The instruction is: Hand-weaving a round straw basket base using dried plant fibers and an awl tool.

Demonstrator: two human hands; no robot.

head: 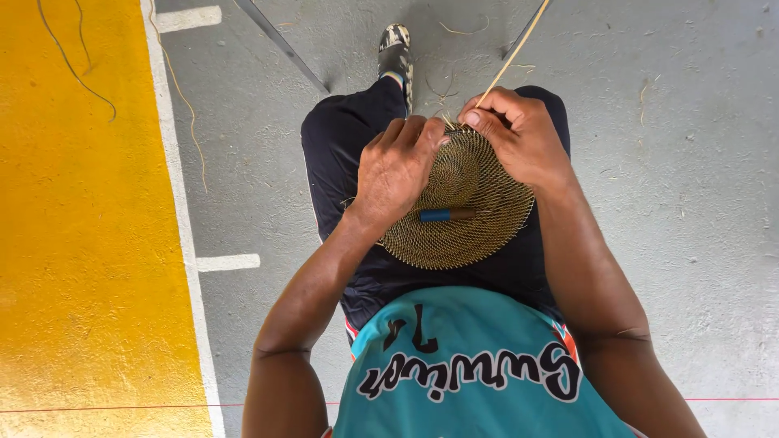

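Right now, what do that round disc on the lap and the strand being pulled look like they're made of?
Woven disc: seemingly coiled plant fibre, matt tan, with fine stitched rings. Strand pinched by the right hand: probably a split cane or grass strip, pale, thin and stiff-looking.

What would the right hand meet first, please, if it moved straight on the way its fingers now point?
Probably the left hand: the right hand points leftwards along the far rim of the woven disc, pinching a strand. Depth is unclear.

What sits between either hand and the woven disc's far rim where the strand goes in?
Nothing visible. The left hand and right hand both rest on the woven disc at its far edge; the right pinches the strand. The blue-tipped tool lies mid-disc, behind the fingers.
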